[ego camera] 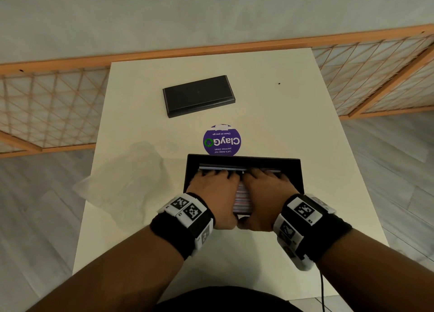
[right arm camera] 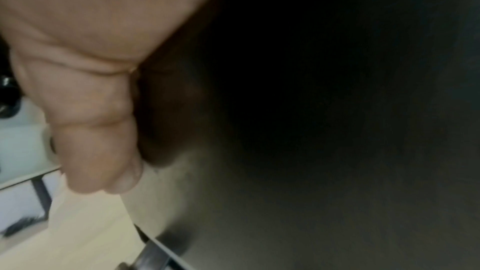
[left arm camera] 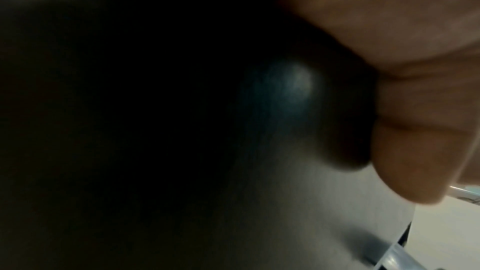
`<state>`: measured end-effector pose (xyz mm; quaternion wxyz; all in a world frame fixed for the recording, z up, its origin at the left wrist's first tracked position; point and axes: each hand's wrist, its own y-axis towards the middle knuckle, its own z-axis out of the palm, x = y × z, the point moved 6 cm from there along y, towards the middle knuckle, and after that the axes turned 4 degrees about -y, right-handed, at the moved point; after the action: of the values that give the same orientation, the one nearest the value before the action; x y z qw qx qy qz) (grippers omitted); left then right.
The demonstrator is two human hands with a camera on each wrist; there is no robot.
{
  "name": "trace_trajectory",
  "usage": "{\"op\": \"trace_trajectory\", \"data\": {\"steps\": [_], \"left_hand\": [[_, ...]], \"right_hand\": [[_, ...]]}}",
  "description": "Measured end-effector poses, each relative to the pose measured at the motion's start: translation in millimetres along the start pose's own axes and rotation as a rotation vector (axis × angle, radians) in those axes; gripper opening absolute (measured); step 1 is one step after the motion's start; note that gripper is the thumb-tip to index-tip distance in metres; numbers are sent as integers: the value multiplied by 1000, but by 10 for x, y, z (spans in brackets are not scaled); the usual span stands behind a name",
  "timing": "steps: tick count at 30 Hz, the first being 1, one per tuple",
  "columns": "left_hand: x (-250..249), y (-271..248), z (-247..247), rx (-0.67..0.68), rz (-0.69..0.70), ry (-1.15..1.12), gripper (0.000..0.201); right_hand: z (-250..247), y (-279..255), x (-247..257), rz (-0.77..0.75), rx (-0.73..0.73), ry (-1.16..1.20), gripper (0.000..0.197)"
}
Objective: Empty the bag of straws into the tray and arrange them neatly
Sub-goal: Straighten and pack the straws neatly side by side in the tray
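A black tray (ego camera: 244, 159) sits on the white table near its front edge. Striped, multicoloured straws (ego camera: 243, 200) lie in it as one bundle running left to right. Both hands lie side by side over the bundle. My left hand (ego camera: 217, 194) and right hand (ego camera: 266, 194) curl their fingers over the far side of the straws, with the thumbs on the near side. Most of the bundle is hidden under the hands. The empty clear plastic bag (ego camera: 126, 178) lies crumpled to the left of the tray. Both wrist views are dark and blurred; only my left thumb (left arm camera: 415, 151) and right thumb (right arm camera: 96, 141) show.
A black rectangular lid or second tray (ego camera: 198, 95) lies farther back on the table. A round purple sticker (ego camera: 222, 140) is just beyond the tray. A wooden lattice screen (ego camera: 47, 105) stands behind the table. The table edge (ego camera: 81, 229) runs close on the left.
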<state>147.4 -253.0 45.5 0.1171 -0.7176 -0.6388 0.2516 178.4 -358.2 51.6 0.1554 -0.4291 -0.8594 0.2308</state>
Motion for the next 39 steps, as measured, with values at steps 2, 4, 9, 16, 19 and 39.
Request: {"op": "trace_trajectory", "data": {"steps": [2,4,9,16,19,39], "left_hand": [[-1,-8,-4,-2,3,-3,82],[-2,-19,-5,-2,5,-2,81],[-15,-27,-9,-19,-2,-8,82],[-54,-97,21,-60,-1,30,71],[-49,-115,55,-57,-7,11,70],[-33,-176,120,-43,-67,-58,74]], "right_hand": [[29,12,-5,-1,5,22,102],[27,9,-10,0,-4,5,99],[4,-1,8,8,-5,3,97],[-24,-67,38,21,-18,-22,82],[-3,-101,49,30,-7,4,76],[20,-149,82,72,49,-2,78]]}}
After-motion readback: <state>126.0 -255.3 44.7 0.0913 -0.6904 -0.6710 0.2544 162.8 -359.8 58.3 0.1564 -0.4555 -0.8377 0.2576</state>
